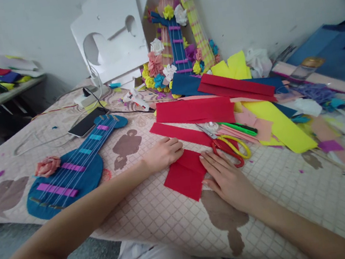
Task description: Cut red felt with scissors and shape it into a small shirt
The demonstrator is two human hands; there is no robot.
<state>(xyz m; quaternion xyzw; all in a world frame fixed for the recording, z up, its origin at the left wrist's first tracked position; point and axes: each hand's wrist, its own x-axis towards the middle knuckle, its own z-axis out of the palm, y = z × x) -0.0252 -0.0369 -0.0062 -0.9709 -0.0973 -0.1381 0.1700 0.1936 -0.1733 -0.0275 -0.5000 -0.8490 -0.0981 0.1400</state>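
Note:
A creased piece of red paper [186, 175] lies on the quilted cover in front of me. My left hand [165, 153] has its fingers curled closed at the paper's upper left edge. Along the right edge, my right hand [226, 175] lies with its fingers stretched out flat, touching the paper. Just beyond that hand rest scissors with a red and a yellow handle loop [235, 148], their blades pointing away to the left. A long red strip [179, 133] lies behind both hands, and a wider red sheet [195, 111] lies past it.
To the left is a blue paper guitar [83, 164] with a pink rose, beside a phone [87, 122]. A glue gun [137, 100] and power strip [90, 96] sit farther back. Yellow sheets [282, 124] and scraps spread rightward. Decorated guitars [179, 46] lean against the wall.

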